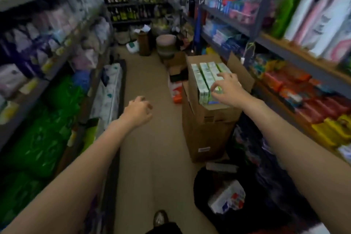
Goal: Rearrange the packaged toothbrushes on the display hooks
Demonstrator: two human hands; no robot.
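An open cardboard carton [207, 125] stands on the aisle floor at the right, with several long white-and-green boxes [204, 76] standing in it. My right hand [227, 89] reaches over the near end of those boxes, fingers spread and bent, fingertips touching the rightmost ones. Whether it grips one I cannot tell. My left hand [137, 110] hangs over the floor in mid-aisle, fingers loosely curled, holding nothing. No display hooks or packaged toothbrushes are plainly visible; the frame is blurred.
Shelves [273, 42] line both sides of the narrow aisle: green bags [45, 135] lower left, red and yellow packs [303, 99] lower right. A dark bag with a white pack [226, 197] lies at my feet. Bins and boxes crowd the far end.
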